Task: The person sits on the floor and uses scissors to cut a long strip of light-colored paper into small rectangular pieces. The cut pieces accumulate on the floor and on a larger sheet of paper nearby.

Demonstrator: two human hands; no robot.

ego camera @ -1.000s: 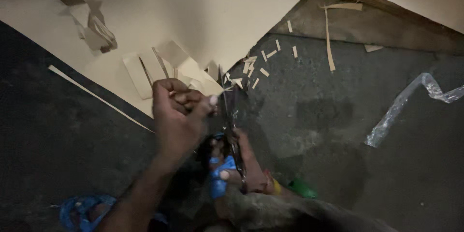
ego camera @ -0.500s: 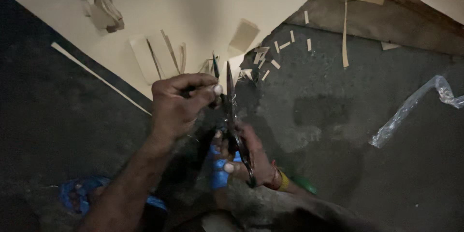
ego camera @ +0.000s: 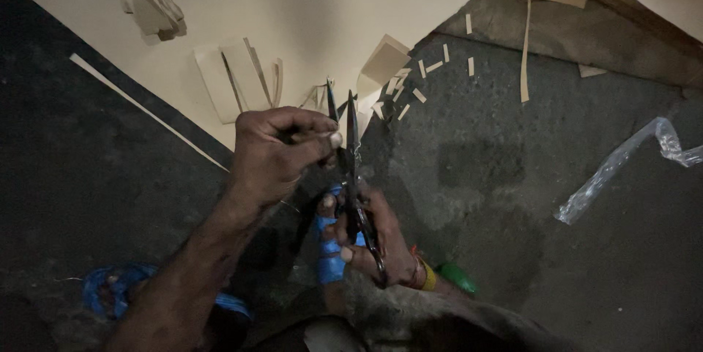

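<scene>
Head view, looking straight down: the right hand (ego camera: 373, 238) is closed around the blue-wrapped handles of a pair of dark metal scissors (ego camera: 350, 169), whose two blades stand slightly apart and point toward the far side. The left hand (ego camera: 274, 154) sits just left of the blades, its grip pinched together, thumb against fingertips, on something dark and too small to make out, touching the blades' left side. Beyond the scissor tips a large sheet of pale cream card (ego camera: 315, 8) lies on the dark grey floor (ego camera: 483, 176), with cut cream strips (ego camera: 245, 77) on it at the far left and small cream offcuts (ego camera: 428, 70) scattered at its right edge. A long thin cream strip (ego camera: 524, 52) lies farther right, and a crumpled clear plastic wrapper (ego camera: 622, 165) lies well apart at the right. A blue sandal (ego camera: 117, 290) shows near left.
</scene>
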